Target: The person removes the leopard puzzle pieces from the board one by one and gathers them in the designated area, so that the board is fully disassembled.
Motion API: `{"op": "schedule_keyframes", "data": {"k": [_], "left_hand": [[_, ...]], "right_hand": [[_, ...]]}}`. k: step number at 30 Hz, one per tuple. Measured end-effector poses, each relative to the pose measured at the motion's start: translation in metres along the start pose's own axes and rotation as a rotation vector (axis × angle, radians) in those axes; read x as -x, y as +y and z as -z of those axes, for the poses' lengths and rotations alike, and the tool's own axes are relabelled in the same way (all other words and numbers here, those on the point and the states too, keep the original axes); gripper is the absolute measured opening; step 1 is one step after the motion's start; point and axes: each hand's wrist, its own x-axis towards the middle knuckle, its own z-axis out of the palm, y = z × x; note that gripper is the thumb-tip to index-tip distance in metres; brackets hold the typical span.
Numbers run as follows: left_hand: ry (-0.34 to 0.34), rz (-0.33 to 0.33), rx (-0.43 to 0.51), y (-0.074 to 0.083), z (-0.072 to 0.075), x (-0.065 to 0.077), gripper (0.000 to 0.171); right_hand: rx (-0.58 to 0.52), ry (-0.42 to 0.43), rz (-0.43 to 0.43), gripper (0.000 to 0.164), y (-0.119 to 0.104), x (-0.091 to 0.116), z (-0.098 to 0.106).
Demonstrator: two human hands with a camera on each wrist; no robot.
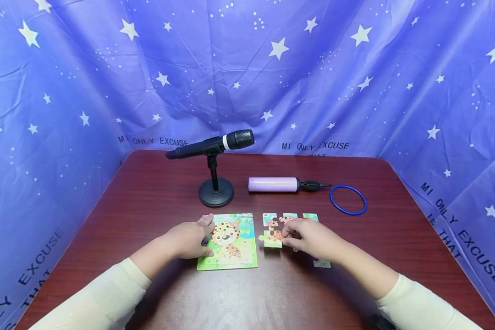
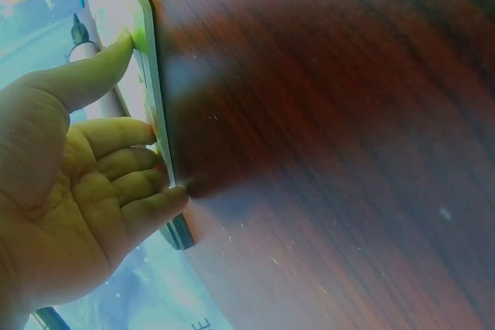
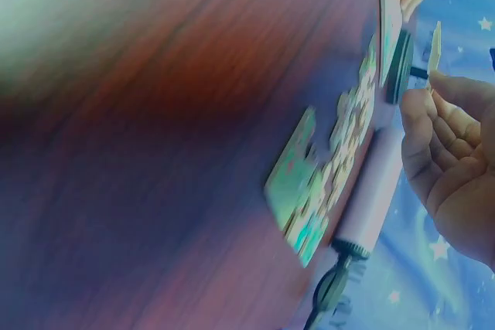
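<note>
A leopard jigsaw board [image 1: 247,264] with a green border lies on the table. My left hand [image 1: 191,239] rests on its left side, fingers spread. In the left wrist view, the thumb and fingertips of that hand [image 2: 93,168] touch the board's edge [image 2: 147,36]. My right hand [image 1: 313,236] pinches a jigsaw piece [image 1: 272,241], green with spotted orange, between thumb and forefinger. The right wrist view shows this piece [image 3: 435,44] edge-on, raised off the table. Several loose jigsaw pieces [image 1: 269,219] lie beyond and under the right hand, partly hidden by it.
Behind the board stands a black microphone [image 1: 202,147] on a round-based stand [image 1: 216,192]. A pink hand pump [image 1: 273,184] with a black nozzle lies behind the loose pieces. To its right is a blue ring [image 1: 348,212]. A starry curtain [image 1: 247,68] surrounds the table [image 1: 247,302].
</note>
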Motion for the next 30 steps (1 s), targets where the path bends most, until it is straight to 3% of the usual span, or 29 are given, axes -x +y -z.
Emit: {"op": "schedule_keyframes", "data": {"k": [14,30], "left_hand": [[0.001,0.007,-0.003,0.001,0.001,0.001,0.083],[0.002,0.006,-0.01,0.002,0.001,0.002,0.082]], "right_hand": [[0.081,0.02,-0.037,0.008,0.028,0.039,-0.002],[0.165,0.008,-0.082,0.018,0.031,0.05,-0.015]]}}
